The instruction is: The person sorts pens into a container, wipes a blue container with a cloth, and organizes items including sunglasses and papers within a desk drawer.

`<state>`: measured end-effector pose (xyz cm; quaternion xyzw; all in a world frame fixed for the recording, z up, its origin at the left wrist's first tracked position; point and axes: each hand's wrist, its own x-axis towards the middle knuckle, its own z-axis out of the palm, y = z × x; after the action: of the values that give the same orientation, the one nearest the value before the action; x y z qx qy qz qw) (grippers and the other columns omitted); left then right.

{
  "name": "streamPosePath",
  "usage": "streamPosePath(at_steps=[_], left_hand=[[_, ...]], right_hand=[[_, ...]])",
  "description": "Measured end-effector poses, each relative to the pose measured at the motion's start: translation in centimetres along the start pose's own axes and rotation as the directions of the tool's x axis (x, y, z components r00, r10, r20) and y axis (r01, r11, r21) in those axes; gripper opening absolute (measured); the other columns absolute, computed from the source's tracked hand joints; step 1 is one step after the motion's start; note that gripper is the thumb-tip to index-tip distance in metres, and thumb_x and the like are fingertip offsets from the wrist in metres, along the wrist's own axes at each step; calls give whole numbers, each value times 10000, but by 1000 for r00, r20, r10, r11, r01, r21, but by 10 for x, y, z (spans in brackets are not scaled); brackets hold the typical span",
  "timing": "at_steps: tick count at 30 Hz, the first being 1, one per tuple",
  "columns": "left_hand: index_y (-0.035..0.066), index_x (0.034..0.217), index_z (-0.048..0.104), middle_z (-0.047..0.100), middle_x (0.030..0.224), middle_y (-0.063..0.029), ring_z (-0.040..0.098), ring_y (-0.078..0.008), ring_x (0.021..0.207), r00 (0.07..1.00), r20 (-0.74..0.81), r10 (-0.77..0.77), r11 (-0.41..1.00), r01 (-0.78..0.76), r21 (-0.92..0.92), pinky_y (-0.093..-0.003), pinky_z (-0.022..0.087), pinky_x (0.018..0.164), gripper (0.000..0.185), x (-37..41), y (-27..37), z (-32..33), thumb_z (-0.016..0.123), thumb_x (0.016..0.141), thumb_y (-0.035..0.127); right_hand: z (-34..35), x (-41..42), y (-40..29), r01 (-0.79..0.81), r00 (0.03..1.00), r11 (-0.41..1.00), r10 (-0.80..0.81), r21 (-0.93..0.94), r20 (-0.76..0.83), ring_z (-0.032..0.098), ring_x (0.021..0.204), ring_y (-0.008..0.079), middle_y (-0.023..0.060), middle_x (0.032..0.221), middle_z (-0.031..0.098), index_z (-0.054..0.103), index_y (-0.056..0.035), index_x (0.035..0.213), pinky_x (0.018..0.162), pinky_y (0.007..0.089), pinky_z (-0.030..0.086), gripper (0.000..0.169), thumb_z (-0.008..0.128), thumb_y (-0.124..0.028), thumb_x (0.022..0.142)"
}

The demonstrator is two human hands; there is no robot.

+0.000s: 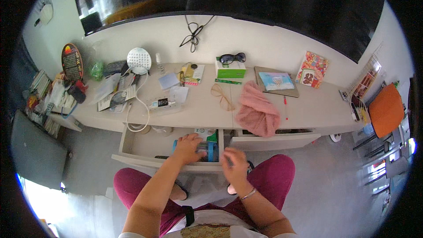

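Note:
My left hand [188, 148] lies over a blue-edged clear container [212, 152] inside the pulled-out left drawer [138, 145]. The hand covers much of the container, so whether it grips or only touches it is unclear. Blurred, my right hand [235, 167] hovers in front of the drawer's right end, fingers loosely bent and nothing visible in them. Behind the container is a white and green packet [206, 134]. A dark flat object [162, 157] shows by the drawer front. Clear round items [162, 131] sit at the drawer's back.
The right drawer [277, 142] also stands out, a pink cloth [257, 110] hanging over it. On the desk [198, 115] are eyeglasses [222, 97], a power strip [162, 103], a white cable [145, 105], a round mirror-like stand [139, 60] and a tissue box with sunglasses [231, 69].

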<state>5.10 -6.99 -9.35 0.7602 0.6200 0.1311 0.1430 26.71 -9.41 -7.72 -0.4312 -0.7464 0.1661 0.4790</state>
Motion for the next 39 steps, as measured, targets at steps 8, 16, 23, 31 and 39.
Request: streamPosePath(at_steps=[8, 16, 23, 31, 39], left_hand=[[52, 1083, 588, 565, 1143, -175, 519, -353, 1078, 900, -231, 369, 895, -412, -174, -430, 419, 940, 377, 38, 104, 17, 677, 768, 238], [45, 1105, 580, 570, 1137, -177, 513, -358, 1070, 966, -63, 250, 942, -258, -215, -429, 414, 942, 405, 53, 128, 57, 666, 771, 257], [17, 1121, 573, 548, 1176, -186, 489, -348, 1121, 961, -57, 272, 938, -278, -208, -409, 408, 962, 461, 59, 135, 65, 686, 737, 245], [14, 1224, 515, 346, 1387, -231, 300, -378, 1309, 963, -1, 270, 958, -269, -96, -488, 267, 1067, 591, 69, 131, 76, 690, 739, 303], [29, 1279, 454, 255, 1435, -222, 227, -389, 1342, 978, 76, 193, 981, -191, -34, -545, 237, 1064, 664, 71, 126, 76, 688, 744, 346]], right_hand=[[-51, 85, 90, -65, 997, 794, 72, -605, -13, 424, 1162, 398, 201, 1268, 464, 562, -61, 1167, 1002, 475, 317, 378, 599, -221, 827], [-58, 97, 122, -267, 856, 864, 10, -426, -517, 333, 1261, 396, 222, 1393, 331, 421, -43, 1311, 1054, 481, 246, 501, 552, -248, 874], [-77, 56, 144, -358, 206, 382, 922, 852, -326, 326, 1281, 241, 103, 1414, 315, 244, -79, 1420, 1059, 454, 216, 604, 470, -325, 917], [-67, 51, 169, -305, 303, 327, 924, 895, -234, 412, 1150, 154, 0, 1301, 430, 371, -98, 1328, 1000, 412, 246, 497, 460, -350, 909], [-56, 51, 164, -311, 348, 286, 922, 907, -171, 393, 1166, 178, 13, 1311, 417, 322, -117, 1378, 964, 391, 271, 566, 480, -373, 898]])
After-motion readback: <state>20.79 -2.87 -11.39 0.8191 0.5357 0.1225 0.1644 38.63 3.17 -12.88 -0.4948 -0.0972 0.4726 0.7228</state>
